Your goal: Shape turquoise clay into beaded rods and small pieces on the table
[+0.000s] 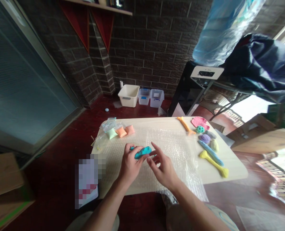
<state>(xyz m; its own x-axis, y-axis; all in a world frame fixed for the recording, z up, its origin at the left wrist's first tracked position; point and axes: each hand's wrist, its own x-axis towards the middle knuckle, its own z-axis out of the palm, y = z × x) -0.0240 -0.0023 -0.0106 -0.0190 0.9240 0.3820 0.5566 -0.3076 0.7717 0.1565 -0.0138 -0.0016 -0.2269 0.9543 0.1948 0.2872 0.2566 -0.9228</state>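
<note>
A lump of teal modelling clay [143, 152] rests in my left hand [131, 161], whose fingers wrap round it above the table. Close on its right is my right hand [162, 166], fingers apart and curved, the fingertips near or touching the clay's end; contact is hard to make out. Beneath both hands lies a sheet of bubble wrap [173, 150]. To the left are small clay packets in green [111, 133], orange [121, 132] and pink [130, 129]. Shaped clay pieces lie on the right, among them a yellow bone shape [214, 163] and a blue stick [211, 152].
The pale table [236, 170] has rounded corners. At its far right sit an orange bone shape [186, 125], a pink flat piece [200, 123] and a purple lump [204, 138]. Beyond stand a white bin [129, 96] and a water dispenser [184, 86]. Cardboard boxes flank both sides.
</note>
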